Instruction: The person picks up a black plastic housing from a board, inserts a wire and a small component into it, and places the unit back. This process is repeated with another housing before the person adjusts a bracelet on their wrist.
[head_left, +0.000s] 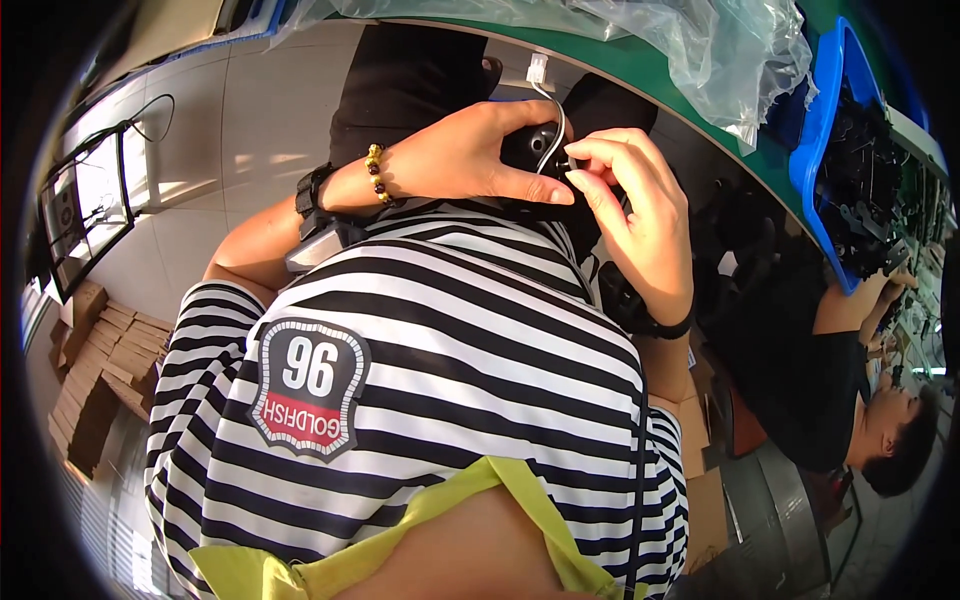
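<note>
My left hand (455,155), with a beaded bracelet and a black watch at the wrist, is wrapped round a small black part (520,150) with round holes in its face. Along that part runs a thin white cable (559,118), ending in a white plug connector (538,70) beyond my fingers. Thumb and index finger of my right hand (640,200) are pinched together at the part's right edge. Something small and dark shows between those fingertips, too small to name. Both hands are held above my lap, close to my striped shirt.
A green work table (640,70) curves across the far side, with clear plastic bags (700,60) lying on it. At the right stands a blue bin (815,165) of black parts. A co-worker in black (790,370) sits at the right. Stacked cardboard (110,370) stands at the left.
</note>
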